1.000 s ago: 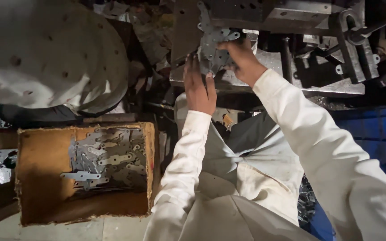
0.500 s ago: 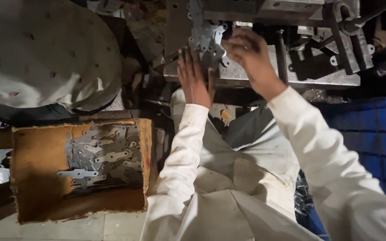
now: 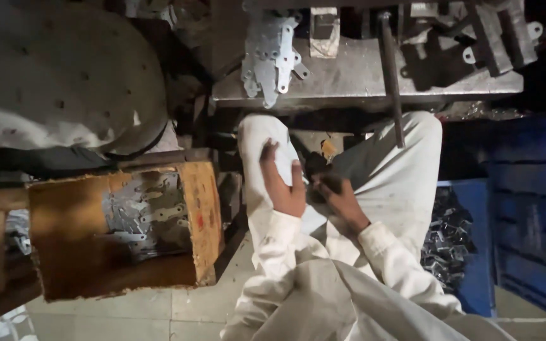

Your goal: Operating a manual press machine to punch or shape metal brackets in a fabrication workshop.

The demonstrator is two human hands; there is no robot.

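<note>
The left hand (image 3: 280,186) lies flat and empty on the knee; the right hand (image 3: 342,202) is curled, its contents hidden. The cluster of flat grey metal plates (image 3: 270,60) sits at twelve o'clock on the steel tabletop (image 3: 349,79), long axes pointing towards them, the left hand nearer.

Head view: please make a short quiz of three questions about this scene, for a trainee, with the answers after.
1. True or false: the left hand holds a metal plate.
2. Where does the stack of metal plates hang? A) in the blue crate; B) at the edge of the machine bed; C) on the floor.
3. Fill in: the cardboard box holds flat, grey metal ____ with holes.

Key
1. False: the left hand rests empty on the knee, and the right hand lies low between the legs, also without a plate.
2. B.
3. Plates.
</note>
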